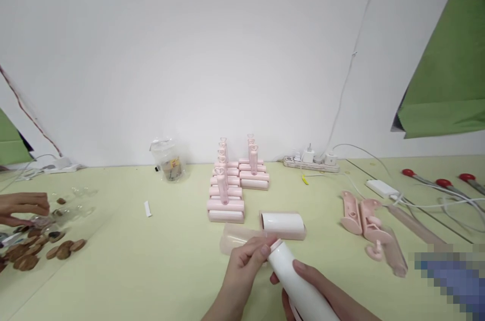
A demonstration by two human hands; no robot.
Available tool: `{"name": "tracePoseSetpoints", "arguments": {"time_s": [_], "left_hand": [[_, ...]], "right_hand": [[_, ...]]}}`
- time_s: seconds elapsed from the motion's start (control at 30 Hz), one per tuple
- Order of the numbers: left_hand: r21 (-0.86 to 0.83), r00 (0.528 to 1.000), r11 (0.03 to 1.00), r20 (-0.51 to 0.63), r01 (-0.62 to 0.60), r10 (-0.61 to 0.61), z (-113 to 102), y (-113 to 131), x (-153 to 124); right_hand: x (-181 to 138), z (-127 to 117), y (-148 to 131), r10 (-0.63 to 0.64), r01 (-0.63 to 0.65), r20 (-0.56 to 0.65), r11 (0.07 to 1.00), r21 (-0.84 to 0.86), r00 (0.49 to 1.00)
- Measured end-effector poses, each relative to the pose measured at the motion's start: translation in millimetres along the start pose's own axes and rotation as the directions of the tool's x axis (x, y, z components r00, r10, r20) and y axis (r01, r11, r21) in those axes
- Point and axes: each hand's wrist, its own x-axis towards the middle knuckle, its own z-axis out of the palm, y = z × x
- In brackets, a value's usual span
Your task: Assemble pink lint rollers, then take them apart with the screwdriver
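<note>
A white lint roller roll (pixel 293 280) is held at a slant near the front edge of the view. My right hand (pixel 322 283) wraps round its body, thumb on top. At the roll's upper end, the thumb and fingers of my left hand (pixel 246 260) are pinched together against the rim. Just beyond my left hand lies a clear pink cover (pixel 238 239). Another white roll (pixel 283 222) rests in a pinkish clear cover behind my hands. Farther back stand assembled pink lint rollers (pixel 226 205) in two columns, handles upright.
Pink handle parts (pixel 361 217) lie at right beside red-tipped tools (pixel 443 183), a white adapter (pixel 382 189) and cables. A power strip (pixel 311 163) runs along the wall. At left, another person's hand (pixel 25 207) touches items near brown discs (pixel 26 255). A clear bag (pixel 170 162) stands behind.
</note>
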Motion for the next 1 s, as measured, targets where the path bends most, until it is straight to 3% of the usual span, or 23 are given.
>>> {"name": "tracePoseSetpoints", "arguments": {"time_s": [0.17,0.27,0.37,0.47,0.53,0.67,0.8,0.93,1.0], "left_hand": [[0.085,0.997,0.994,-0.004,-0.072,0.072,6.7,4.1,-8.9],[0.026,0.995,0.995,0.026,-0.101,0.101,9.3,1.8,-11.3],[-0.022,0.987,0.99,-0.079,-0.14,0.138,5.9,-0.2,-9.2],[0.07,0.924,0.966,-0.28,-0.25,0.26,-2.0,-2.0,-6.7],[0.201,0.861,0.919,-0.326,-0.339,0.389,-6.2,-5.2,-7.3],[0.427,0.794,0.774,-0.182,-0.467,0.58,-4.6,-14.1,-13.1],[0.49,0.726,0.67,-0.104,-0.557,0.68,6.1,-16.7,-17.4],[0.534,0.672,0.595,-0.068,-0.6,0.738,14.4,-18.6,-23.1],[0.502,0.707,0.636,-0.068,-0.585,0.704,16.4,-23.8,-28.9]], "right_hand": [[-5.1,5.0,-4.3,0.019,-0.019,-0.014,0.999,-0.041,1.0],[-4.2,1.4,-3.8,-0.022,0.015,-0.061,0.994,-0.106,0.998],[2.4,-9.0,-5.5,-0.124,0.115,-0.155,0.991,-0.067,0.98],[10.8,-20.2,-11.5,-0.246,0.252,-0.169,0.967,0.017,0.954],[13.5,-23.6,-14.9,-0.303,0.316,-0.166,0.947,0.057,0.939],[9.8,-19.6,-16.1,-0.363,0.381,-0.139,0.914,0.138,0.921],[9.7,-19.6,-12.3,-0.405,0.412,-0.086,0.905,0.107,0.91],[18.2,-26.5,0.2,-0.469,0.463,-0.077,0.882,-0.085,0.88],[19.0,-27.1,7.5,-0.548,0.518,-0.072,0.82,-0.243,0.833]]}}
